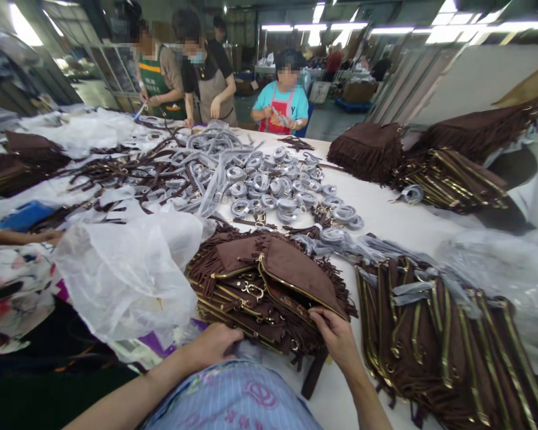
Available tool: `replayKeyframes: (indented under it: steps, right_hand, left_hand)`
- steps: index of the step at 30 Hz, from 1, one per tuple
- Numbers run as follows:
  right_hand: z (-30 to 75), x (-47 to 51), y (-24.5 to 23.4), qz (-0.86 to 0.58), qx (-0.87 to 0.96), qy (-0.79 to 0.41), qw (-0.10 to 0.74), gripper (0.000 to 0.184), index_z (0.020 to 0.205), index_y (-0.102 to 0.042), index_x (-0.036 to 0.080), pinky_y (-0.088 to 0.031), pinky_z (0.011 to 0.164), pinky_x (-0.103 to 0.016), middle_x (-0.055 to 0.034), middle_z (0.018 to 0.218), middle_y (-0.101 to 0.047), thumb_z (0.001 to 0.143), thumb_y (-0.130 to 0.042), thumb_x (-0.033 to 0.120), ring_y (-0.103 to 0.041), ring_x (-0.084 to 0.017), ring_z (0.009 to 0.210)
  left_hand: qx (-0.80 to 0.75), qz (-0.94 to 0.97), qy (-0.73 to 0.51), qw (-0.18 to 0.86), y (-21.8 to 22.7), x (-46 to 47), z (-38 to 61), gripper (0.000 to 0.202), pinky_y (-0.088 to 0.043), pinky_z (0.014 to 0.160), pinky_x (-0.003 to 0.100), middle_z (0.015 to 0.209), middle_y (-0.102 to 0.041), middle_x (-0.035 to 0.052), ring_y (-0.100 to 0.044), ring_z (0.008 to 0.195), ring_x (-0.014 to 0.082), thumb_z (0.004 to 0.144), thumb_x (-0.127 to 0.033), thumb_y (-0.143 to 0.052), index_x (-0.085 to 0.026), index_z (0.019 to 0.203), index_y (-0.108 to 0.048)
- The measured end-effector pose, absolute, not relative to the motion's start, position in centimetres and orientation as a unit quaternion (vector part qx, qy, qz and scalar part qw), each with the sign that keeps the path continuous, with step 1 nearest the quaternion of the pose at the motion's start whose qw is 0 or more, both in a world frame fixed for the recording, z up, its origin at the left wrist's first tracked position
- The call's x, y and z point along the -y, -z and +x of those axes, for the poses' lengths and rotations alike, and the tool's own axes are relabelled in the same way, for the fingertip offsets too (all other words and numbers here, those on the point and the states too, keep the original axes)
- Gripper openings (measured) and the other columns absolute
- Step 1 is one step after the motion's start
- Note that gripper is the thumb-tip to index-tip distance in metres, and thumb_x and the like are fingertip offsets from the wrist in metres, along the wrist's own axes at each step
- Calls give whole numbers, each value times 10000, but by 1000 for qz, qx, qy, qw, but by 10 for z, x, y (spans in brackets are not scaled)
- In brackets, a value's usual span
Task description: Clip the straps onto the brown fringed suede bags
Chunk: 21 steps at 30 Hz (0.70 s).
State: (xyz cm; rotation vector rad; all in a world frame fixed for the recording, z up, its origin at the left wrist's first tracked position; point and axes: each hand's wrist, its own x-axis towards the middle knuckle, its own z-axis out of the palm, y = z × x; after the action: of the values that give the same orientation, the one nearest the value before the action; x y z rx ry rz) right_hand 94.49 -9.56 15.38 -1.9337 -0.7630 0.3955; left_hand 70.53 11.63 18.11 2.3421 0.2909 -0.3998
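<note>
In front of me lies a stack of dark brown fringed bags (246, 313) with gold zippers and metal clips. The top brown fringed bag (296, 269) has its zipper partly undone, so its mouth gapes toward me. My right hand (334, 331) pinches the near right edge of that mouth between thumb and fingers. At the stack's lower left, my left hand (217, 345) is closed, its fingertips hidden against the front edge. Whether it grips anything there cannot be made out.
Beyond the stack are many coiled straps in grey wrap (278, 185). More zippered brown bags (439, 334) lie at right, fringed bags (367, 149) farther back. White plastic sheeting (125, 275) sits at left beside another person's arm (22, 237). Several people stand across the table.
</note>
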Motion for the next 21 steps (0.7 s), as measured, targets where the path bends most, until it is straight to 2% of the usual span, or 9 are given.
replayKeyframes:
  steps: [3, 5, 8, 10, 12, 14, 16, 18, 21]
  right_hand:
    - [947, 97, -157, -784, 326, -188, 494, 320, 813, -744, 211, -512, 771, -352, -75, 809, -746, 841, -590, 491, -674, -255, 789]
    - [948, 97, -158, -774, 328, -213, 497, 325, 824, -743, 208, -512, 743, -332, -74, 816, -742, 839, -596, 497, -667, -250, 788]
    - [949, 97, -159, -763, 325, -237, 507, 332, 826, -741, 205, -507, 717, -314, -65, 795, -726, 837, -600, 505, -654, -237, 766]
    - [950, 96, -160, -759, 321, -240, 513, 340, 826, -738, 201, -501, 686, -306, -54, 750, -708, 839, -595, 509, -640, -224, 719]
    - [951, 94, -162, -758, 321, -237, 516, 346, 814, -731, 197, -489, 651, -298, -44, 704, -685, 841, -585, 510, -623, -214, 679]
    - [950, 92, -164, -757, 323, -231, 519, 339, 795, -722, 198, -477, 638, -294, -38, 690, -671, 845, -576, 500, -612, -211, 674]
    - [950, 90, -167, -757, 319, -225, 524, 322, 774, -710, 200, -470, 637, -291, -33, 681, -658, 843, -574, 483, -601, -207, 672]
    - [949, 88, -169, -755, 313, -229, 529, 305, 765, -701, 201, -465, 641, -288, -26, 675, -649, 845, -571, 465, -593, -202, 668]
    - [950, 86, -172, -748, 314, -243, 532, 294, 760, -689, 198, -455, 648, -281, -24, 688, -647, 851, -566, 449, -588, -195, 676]
  left_hand:
    - [-148, 896, 109, 405, -232, -127, 707, 119, -400, 659, 227, 756, -600, -18, -553, 724, 156, 727, -213, -596, -201, 846, -590]
    - [-182, 841, 55, 507, -257, -133, 717, 151, -410, 658, 223, 795, -592, -14, -543, 746, 148, 771, -295, -585, -189, 879, -578]
    - [-194, 704, -20, 683, -268, -140, 743, 338, -459, 663, 235, 878, -613, 8, -577, 771, 154, 781, -448, -588, -184, 981, -520]
    - [-206, 665, -66, 715, -261, -142, 762, 389, -501, 688, 271, 911, -633, 30, -615, 790, 174, 792, -473, -564, -188, 1040, -474]
    - [-247, 723, -123, 633, -250, -141, 778, 358, -530, 749, 324, 950, -645, 56, -641, 856, 208, 817, -413, -552, -188, 1083, -469]
    - [-288, 826, -183, 448, -238, -136, 787, 357, -520, 874, 399, 1079, -632, 104, -625, 1013, 258, 842, -297, -553, -190, 1177, -494]
    - [-268, 905, -227, 239, -230, -129, 790, 429, -446, 1004, 473, 1285, -556, 144, -530, 1207, 303, 875, -175, -508, -229, 1300, -493]
    - [-146, 958, -225, 102, -226, -120, 790, 475, -359, 1092, 496, 1434, -461, 126, -405, 1343, 304, 915, -107, -430, -280, 1353, -491]
    - [41, 987, -154, 35, -223, -109, 797, 435, -272, 1163, 456, 1474, -453, 79, -314, 1408, 265, 943, -116, -408, -243, 1346, -513]
